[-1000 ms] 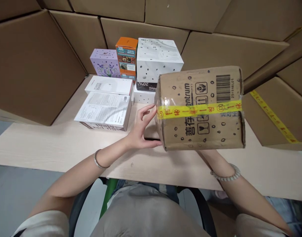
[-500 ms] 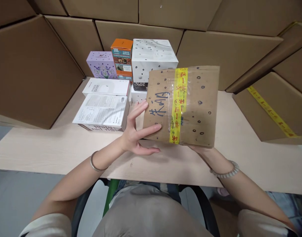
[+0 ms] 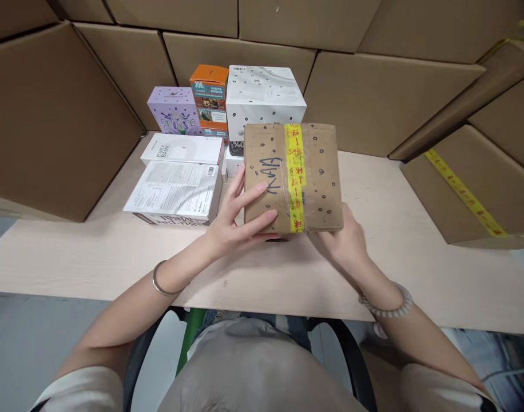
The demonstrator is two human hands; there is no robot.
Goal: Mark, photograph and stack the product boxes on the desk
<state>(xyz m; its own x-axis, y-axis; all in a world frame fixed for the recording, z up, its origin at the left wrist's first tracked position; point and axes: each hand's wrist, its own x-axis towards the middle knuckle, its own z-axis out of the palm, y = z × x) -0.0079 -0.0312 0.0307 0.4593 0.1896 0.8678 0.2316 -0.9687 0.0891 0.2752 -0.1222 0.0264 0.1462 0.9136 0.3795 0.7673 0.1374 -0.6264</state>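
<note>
Between my two hands is a brown cardboard box (image 3: 320,177) with yellow printed tape, small inked ovals and blue handwriting on its top. My left hand (image 3: 234,220) grips its left side, fingers lying over the near left corner. My right hand (image 3: 348,237) holds the lower right corner, its fingertips partly hidden under and behind the box. Left of it lies a white box (image 3: 171,189) with printed text, and behind that a white power bank box (image 3: 182,149). A larger white box with black ovals (image 3: 266,94) stands just behind the brown box.
An orange box (image 3: 209,100) and a lilac box (image 3: 174,109) stand at the back left of the table (image 3: 416,274). Large cartons (image 3: 373,103) wall the back and left. A taped carton (image 3: 468,189) stands on the right.
The brown box has moved left and turned more level, lower over the table. My right hand has come round to its right corner, and my left fingers have closed against its left side.
</note>
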